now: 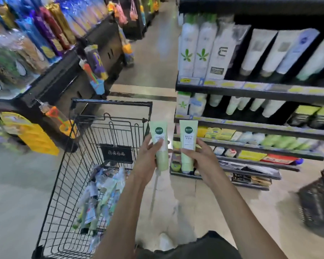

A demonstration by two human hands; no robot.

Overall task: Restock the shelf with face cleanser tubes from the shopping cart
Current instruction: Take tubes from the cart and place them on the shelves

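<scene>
A shop aisle is shown, of the supermarket kind. Black tiered shelves [251,88] on the right are stocked with rows of white and green tubes and boxed soaps, and yellow price labels [228,84] are fixed along their edges. A black wire shopping cart [94,146] is parked on the tiled floor [153,58]. Bright packaged goods and hanging toys [94,71] are displayed opposite.

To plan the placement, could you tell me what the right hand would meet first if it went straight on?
Probably the lower shelf edge of the black metal shelving, though depth is unclear.
</scene>
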